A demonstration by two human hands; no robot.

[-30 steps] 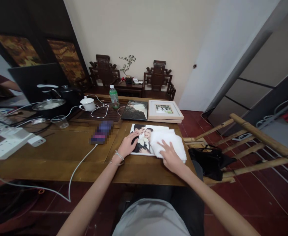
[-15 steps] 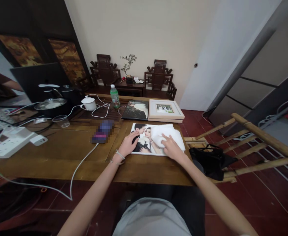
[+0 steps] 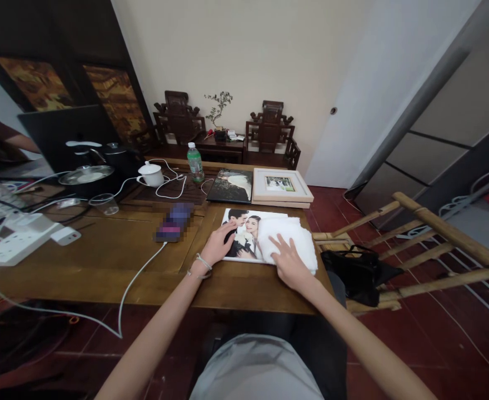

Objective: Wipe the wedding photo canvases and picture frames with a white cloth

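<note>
A flat photo panel [image 3: 244, 249] printed with a couple in wedding clothes lies on the wooden table [image 3: 228, 286] in front of me. My left hand [image 3: 219, 244] rests on its left edge, fingers stretched out over the picture. On the right part of the panel, reaching past its right edge, is a folded white cloth [image 3: 305, 244]. My right hand [image 3: 289, 264] lies on the near left part of that cloth with its fingers spread. The cloth and my hands hide parts of the print.
Behind the panel lie a dark photo panel [image 3: 230, 186] and a pale framed picture [image 3: 283, 184]. To the left are a phone [image 3: 173, 223] on a cable, a green bottle [image 3: 195, 162], a lidded cup [image 3: 150, 175] and a power strip [image 3: 9, 244]. A bamboo chair [image 3: 444, 230] stands right.
My right hand has moved slightly toward me, and its fingers have spread out from a more bent pose. The cloth has shifted a little right and nearer. My left hand stays put.
</note>
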